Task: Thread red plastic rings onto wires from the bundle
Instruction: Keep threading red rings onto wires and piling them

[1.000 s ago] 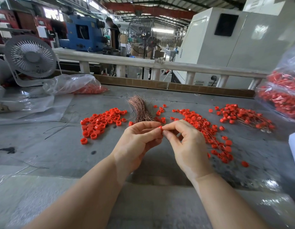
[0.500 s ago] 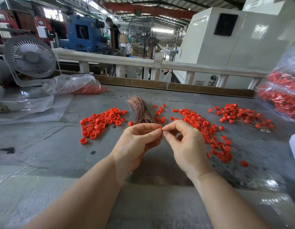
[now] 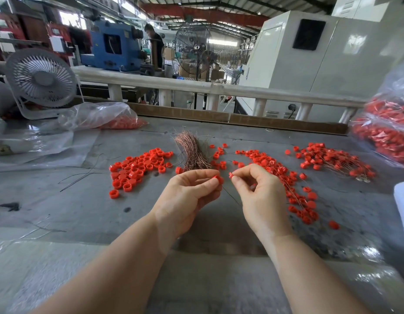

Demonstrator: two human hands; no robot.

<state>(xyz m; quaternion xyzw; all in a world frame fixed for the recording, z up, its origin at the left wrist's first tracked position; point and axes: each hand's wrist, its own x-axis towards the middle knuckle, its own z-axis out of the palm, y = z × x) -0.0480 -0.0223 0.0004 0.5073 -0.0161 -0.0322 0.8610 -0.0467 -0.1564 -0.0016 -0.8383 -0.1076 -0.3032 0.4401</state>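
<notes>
My left hand [image 3: 192, 196] pinches a red ring [image 3: 218, 178] between thumb and forefinger. My right hand [image 3: 259, 196] pinches a smaller red piece [image 3: 231, 174] at its fingertips, a short gap away from the left. A thin dark wire [image 3: 230, 196] runs down between the two hands. The copper wire bundle [image 3: 192, 152] lies on the grey table just beyond my left hand. Loose red rings [image 3: 137, 168] are heaped to the left of the bundle. Rings threaded on wires [image 3: 284, 177] spread out to the right of my right hand.
A second heap of wired rings [image 3: 332, 159] lies far right, beside a full plastic bag [image 3: 386, 132]. A bag with red rings [image 3: 101, 118] and a small white fan [image 3: 41, 80] stand at the back left. A railing [image 3: 196, 87] borders the table's far side.
My hands, which met fingertip to fingertip, have drawn slightly apart. A red ring now shows at my left fingertips and a red piece at my right.
</notes>
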